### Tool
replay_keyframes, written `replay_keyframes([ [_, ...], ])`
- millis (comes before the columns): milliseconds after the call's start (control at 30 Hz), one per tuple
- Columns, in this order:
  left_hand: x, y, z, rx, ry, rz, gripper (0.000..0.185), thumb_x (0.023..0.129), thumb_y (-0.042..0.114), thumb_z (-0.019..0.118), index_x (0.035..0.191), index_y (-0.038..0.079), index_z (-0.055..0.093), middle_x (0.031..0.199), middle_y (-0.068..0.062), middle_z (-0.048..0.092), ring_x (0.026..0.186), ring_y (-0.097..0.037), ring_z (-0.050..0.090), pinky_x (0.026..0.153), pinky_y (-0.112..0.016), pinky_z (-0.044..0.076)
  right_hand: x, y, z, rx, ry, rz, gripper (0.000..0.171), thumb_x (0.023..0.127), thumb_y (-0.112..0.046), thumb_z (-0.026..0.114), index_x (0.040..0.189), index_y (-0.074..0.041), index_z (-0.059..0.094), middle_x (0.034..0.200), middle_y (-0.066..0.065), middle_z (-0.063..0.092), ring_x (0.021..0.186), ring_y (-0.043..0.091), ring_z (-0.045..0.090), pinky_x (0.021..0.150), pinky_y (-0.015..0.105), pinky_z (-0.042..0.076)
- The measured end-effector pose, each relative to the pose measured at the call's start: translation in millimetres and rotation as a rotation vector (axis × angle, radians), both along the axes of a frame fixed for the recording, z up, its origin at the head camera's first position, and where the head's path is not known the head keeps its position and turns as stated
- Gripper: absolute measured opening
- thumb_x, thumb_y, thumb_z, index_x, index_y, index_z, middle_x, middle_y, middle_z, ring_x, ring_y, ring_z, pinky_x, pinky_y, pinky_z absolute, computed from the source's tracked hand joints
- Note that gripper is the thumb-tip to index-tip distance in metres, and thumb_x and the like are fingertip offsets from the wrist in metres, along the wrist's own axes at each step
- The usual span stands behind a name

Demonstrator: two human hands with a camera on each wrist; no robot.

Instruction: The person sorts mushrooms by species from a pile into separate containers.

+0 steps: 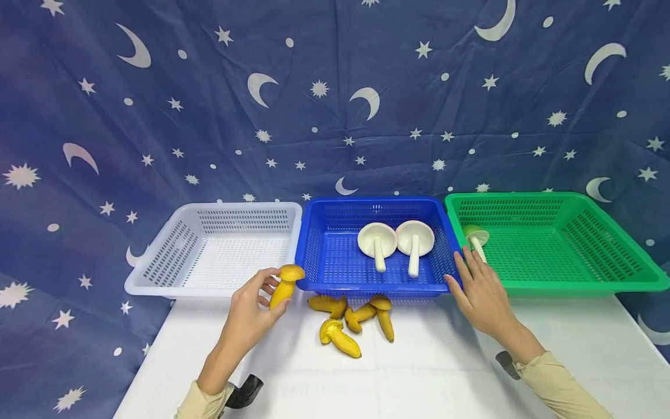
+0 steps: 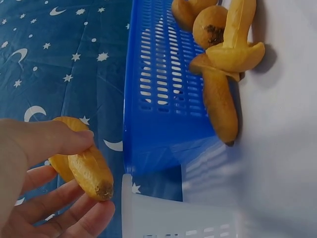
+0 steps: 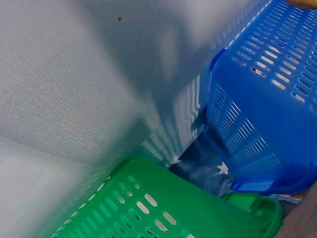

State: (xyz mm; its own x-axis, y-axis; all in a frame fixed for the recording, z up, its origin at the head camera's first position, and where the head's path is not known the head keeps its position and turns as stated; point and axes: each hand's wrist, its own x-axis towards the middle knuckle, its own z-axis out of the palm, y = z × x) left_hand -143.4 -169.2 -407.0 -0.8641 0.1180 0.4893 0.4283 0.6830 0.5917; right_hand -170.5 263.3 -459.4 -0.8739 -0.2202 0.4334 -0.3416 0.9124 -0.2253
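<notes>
My left hand [image 1: 252,311] pinches a yellow toy mushroom [image 1: 285,285] between thumb and fingers, cap up, near the facing corners of the white basket and the blue basket. In the left wrist view the stem's brown end points down toward the fingertips. My right hand [image 1: 484,297] has its fingers extended over the neighbouring rims of the blue basket [image 1: 371,287] and the green basket [image 1: 576,285]. Just beyond those fingertips, a green-capped mushroom [image 1: 477,235] with a white stem leans in the green basket. Only an edge of the right hand shows in the right wrist view.
Several yellow mushrooms [image 1: 341,338] lie on the white table [image 1: 419,372] in front of the blue basket. Two pale mushrooms [image 1: 377,240] with white stems lie inside that basket. The white basket [image 1: 204,291] stands at the left. A dark blue star-and-moon cloth [image 1: 314,151] hangs behind.
</notes>
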Motion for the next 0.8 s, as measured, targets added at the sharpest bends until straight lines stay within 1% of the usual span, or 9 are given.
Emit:
replay_keyframes([
  [233,-11.6,-3,0.8,0.013,0.002,0.007,0.053,0.065,0.003,0.084,0.113,0.004,0.059,0.087,-0.006,0.064,0.077,-0.016,0.060,0.057,-0.031,0.055,-0.6,1,-1.4,0.002,0.001,0.003,0.058,0.100,-0.034,0.043,0.140,0.007,0.037,0.146,0.030,0.030,0.138,0.043,0.020,0.102,0.065,0.025],
  [500,-20.4,-9,5.2,0.001,0.016,0.024,0.055,0.065,0.003,0.084,0.114,0.003,0.059,0.086,-0.007,0.064,0.076,-0.018,0.061,0.056,-0.029,0.055,-0.9,0,-1.6,0.006,0.009,0.006,0.058,0.100,-0.034,0.043,0.140,0.007,0.037,0.146,0.030,0.030,0.138,0.042,0.019,0.103,0.065,0.025],
  [633,-26.9,-11,8.1,0.000,0.026,0.028,0.056,0.065,0.003,0.084,0.114,0.002,0.058,0.086,-0.009,0.065,0.076,-0.019,0.061,0.056,-0.032,0.056,-0.2,0,-0.7,0.003,0.012,0.003,0.058,0.099,-0.034,0.043,0.140,0.007,0.037,0.146,0.029,0.030,0.138,0.042,0.021,0.102,0.065,0.026],
  [800,-36.3,-15,10.6,-0.005,0.007,0.041,0.055,0.067,0.004,0.084,0.115,0.002,0.058,0.087,-0.010,0.065,0.077,-0.021,0.062,0.058,-0.034,0.056,0.0,0,-0.2,0.000,0.016,0.003,0.058,0.099,-0.034,0.043,0.140,0.007,0.037,0.145,0.030,0.030,0.137,0.043,0.021,0.102,0.065,0.026],
])
